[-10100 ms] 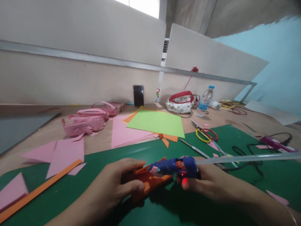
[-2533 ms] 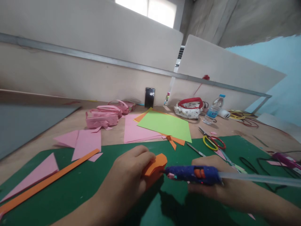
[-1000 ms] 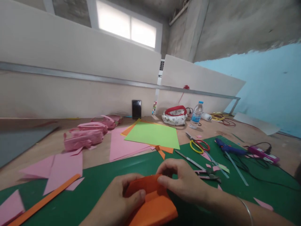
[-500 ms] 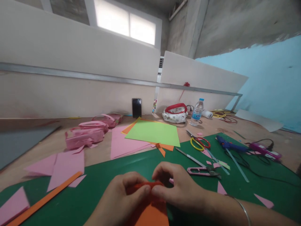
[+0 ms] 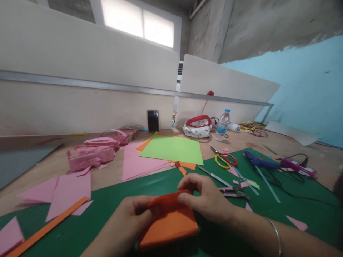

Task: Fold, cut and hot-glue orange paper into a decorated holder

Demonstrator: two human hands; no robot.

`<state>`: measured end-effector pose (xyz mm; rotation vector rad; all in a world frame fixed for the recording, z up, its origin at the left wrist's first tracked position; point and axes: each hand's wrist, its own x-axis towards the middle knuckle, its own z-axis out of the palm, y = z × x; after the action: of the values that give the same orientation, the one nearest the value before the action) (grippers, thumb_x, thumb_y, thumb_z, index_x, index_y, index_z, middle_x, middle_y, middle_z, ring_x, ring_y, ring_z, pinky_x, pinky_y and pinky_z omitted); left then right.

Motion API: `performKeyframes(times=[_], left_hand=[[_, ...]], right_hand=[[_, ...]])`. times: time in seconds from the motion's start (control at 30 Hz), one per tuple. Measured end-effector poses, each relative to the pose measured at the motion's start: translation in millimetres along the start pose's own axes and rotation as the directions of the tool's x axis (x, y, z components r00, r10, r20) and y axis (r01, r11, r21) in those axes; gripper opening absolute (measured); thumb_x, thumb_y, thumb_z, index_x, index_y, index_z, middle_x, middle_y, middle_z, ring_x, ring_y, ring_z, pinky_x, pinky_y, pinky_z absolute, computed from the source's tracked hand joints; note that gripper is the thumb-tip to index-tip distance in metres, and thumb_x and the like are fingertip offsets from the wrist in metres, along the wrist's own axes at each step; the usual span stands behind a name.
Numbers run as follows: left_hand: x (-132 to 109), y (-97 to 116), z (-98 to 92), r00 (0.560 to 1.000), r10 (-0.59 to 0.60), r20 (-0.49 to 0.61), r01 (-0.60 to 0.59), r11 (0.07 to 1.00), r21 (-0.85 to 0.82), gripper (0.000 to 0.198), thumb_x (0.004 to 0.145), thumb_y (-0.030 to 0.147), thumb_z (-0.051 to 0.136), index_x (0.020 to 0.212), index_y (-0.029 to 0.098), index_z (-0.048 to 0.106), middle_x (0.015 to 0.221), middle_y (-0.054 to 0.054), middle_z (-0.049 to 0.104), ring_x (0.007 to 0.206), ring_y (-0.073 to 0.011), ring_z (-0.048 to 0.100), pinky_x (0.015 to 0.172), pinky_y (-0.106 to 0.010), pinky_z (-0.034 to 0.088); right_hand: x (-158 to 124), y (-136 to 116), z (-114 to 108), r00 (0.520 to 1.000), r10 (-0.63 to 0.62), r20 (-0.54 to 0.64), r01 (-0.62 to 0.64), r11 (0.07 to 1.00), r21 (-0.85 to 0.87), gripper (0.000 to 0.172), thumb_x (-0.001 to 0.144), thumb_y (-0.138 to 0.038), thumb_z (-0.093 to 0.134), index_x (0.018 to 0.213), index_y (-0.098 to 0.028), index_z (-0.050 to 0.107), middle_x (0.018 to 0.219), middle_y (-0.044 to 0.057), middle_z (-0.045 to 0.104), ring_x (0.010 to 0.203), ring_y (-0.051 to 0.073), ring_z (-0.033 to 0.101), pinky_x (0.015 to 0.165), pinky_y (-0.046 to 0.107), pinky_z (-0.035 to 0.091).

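Observation:
A folded piece of orange paper point(image 5: 171, 226), shaped somewhat like a small bag or box, is between my hands above the green mat point(image 5: 112, 208). My left hand point(image 5: 127, 217) pinches its upper left edge, thumb in front. At the upper right edge, my right hand point(image 5: 205, 198) grips it between thumb and fingers. Close to my right hand lie pink-handled thread snips point(image 5: 234, 193), partly covered by it, and a craft knife point(image 5: 214, 176). A long orange paper strip point(image 5: 56, 225) rests left of my left hand.
Scissors point(image 5: 225, 160), a blue glue gun point(image 5: 259, 160) and paper scraps lie to the right. Green paper point(image 5: 171, 149) tops a stack at the back. Pink paper bags point(image 5: 93, 151) stand at left. Behind are a phone point(image 5: 153, 121), a pouch point(image 5: 197, 127) and a water bottle point(image 5: 222, 125).
My hands have moved apart along the top edge of the orange paper. The paper has risen and tilted, so more of its front and lower edge shows. The view has shifted slightly.

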<state>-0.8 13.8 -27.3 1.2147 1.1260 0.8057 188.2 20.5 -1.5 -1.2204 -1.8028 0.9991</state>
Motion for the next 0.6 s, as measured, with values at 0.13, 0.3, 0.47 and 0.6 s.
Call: performKeyframes(times=[0.13,0.3,0.47,0.6], left_hand=[[-0.2,0.4,-0.9,1.000,-0.010,0.000,0.010,0.992,-0.125,0.025,0.059,0.035,0.070,0.076,0.017,0.075,0.067,-0.006,0.073,0.069,-0.0250,0.066,0.068,-0.034,0.050],[-6.3,12.4,-8.9,0.955,-0.037,-0.293,-0.035,0.971,-0.237,0.034,0.052,0.009,0.061,0.082,0.021,0.071,0.087,-0.002,0.073,0.081,-0.0198,0.067,0.070,-0.027,0.051],[-7.8,20.6,-25.3,0.854,0.053,-0.517,-0.139,0.982,-0.130,0.003,0.059,0.020,0.067,0.059,0.022,0.064,0.074,0.005,0.064,0.084,-0.0148,0.060,0.063,-0.019,0.046],[-5.4,22.4,-32.4,0.837,0.067,-0.543,-0.167,0.977,-0.136,0.012,0.057,0.027,0.072,0.069,0.028,0.072,0.090,0.005,0.067,0.103,-0.0183,0.055,0.088,-0.024,0.041]], right_hand=[[4.3,11.3,3.7,0.982,0.160,0.101,-0.172,0.977,0.124,0.015,0.064,-0.012,0.062,0.078,-0.014,0.061,0.067,-0.003,0.057,0.059,0.008,0.051,0.052,0.018,0.039],[5.6,19.5,1.6,0.972,0.198,0.129,-0.212,0.971,0.110,0.010,0.066,-0.009,0.052,0.069,-0.014,0.059,0.049,-0.007,0.048,0.040,0.005,0.044,0.036,0.014,0.030],[10.1,23.3,-5.1,0.970,0.171,0.173,-0.172,0.985,-0.007,0.015,0.079,-0.022,0.047,0.084,-0.014,0.059,0.053,-0.004,0.057,0.036,0.009,0.051,0.034,0.019,0.038],[18.2,16.4,-18.2,0.993,0.085,0.085,-0.075,0.990,-0.119,0.026,0.082,-0.020,0.046,0.105,-0.012,0.056,0.090,0.007,0.067,0.073,0.013,0.064,0.064,0.024,0.050]])
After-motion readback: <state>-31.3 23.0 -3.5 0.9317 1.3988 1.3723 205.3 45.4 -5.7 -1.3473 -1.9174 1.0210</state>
